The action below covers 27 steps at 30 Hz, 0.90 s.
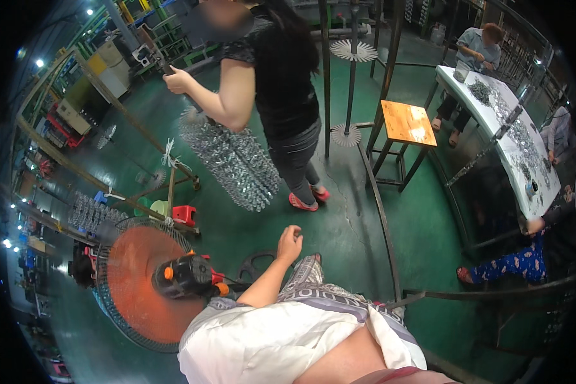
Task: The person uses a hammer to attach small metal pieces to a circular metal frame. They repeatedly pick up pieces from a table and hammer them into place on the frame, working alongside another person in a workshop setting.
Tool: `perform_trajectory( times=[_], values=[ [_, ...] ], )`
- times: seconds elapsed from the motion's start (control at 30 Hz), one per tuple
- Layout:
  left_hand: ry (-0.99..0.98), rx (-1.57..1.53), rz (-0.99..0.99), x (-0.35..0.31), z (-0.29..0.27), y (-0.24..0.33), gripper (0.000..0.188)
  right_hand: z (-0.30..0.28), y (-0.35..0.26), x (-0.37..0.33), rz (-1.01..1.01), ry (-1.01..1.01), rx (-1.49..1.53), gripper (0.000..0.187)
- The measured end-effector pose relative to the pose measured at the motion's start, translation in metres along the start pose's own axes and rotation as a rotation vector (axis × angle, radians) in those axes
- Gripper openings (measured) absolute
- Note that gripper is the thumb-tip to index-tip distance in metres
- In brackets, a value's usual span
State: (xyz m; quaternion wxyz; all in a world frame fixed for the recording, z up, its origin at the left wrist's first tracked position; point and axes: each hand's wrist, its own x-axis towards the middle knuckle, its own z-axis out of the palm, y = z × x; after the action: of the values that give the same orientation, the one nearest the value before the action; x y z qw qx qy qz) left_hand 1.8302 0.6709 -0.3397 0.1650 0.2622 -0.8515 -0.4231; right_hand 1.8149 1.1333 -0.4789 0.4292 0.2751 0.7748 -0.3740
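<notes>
My left hand (290, 245) is low in front of me, beyond the white cloth of my shirt (249, 342), with its fingers curled in. A small dark patch shows between the fingertips, and I cannot make out whether it is a held thing. Part of a bare arm (339, 358) crosses the lower edge, but my right hand is out of sight. Nearest to my left hand is a large floor fan (134, 281) with an orange disc and a black motor. Ahead, a person in black (285, 83) holds a rod carrying a long rack of shiny metal pieces (230, 160).
A wooden-topped stool (408, 121) stands right of a dark metal frame (381, 217) with white slotted discs (353, 51). Farther right, people sit around a white table (505, 109) covered with small metal parts. A red box (184, 215) lies behind the fan on the green floor (339, 256).
</notes>
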Motion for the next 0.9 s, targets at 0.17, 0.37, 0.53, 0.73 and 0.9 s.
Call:
perform_trajectory(
  times=[0.17,0.37,0.53,0.73,0.9],
  values=[
    [-0.357,0.197,-0.177,0.082,0.038,-0.074,0.029,0.021,-0.059,0.011,0.021,-0.081,0.216,0.048],
    [-0.392,0.127,-0.363,0.185,0.024,-0.082,0.028,0.038,-0.299,-0.029,-0.326,-0.808,0.907,0.046],
    [-0.244,0.078,-0.438,0.247,-0.008,-0.096,0.027,-0.006,-0.644,-0.130,-1.187,-0.195,0.622,0.053],
    [-0.166,0.027,-0.478,0.289,-0.008,-0.130,0.028,-0.049,-0.891,-0.176,-1.497,0.188,0.561,0.073],
    [-0.032,-0.044,-0.679,0.290,-0.020,-0.239,0.025,-0.041,-1.038,-0.118,-1.452,0.339,0.495,0.099]
  ],
)
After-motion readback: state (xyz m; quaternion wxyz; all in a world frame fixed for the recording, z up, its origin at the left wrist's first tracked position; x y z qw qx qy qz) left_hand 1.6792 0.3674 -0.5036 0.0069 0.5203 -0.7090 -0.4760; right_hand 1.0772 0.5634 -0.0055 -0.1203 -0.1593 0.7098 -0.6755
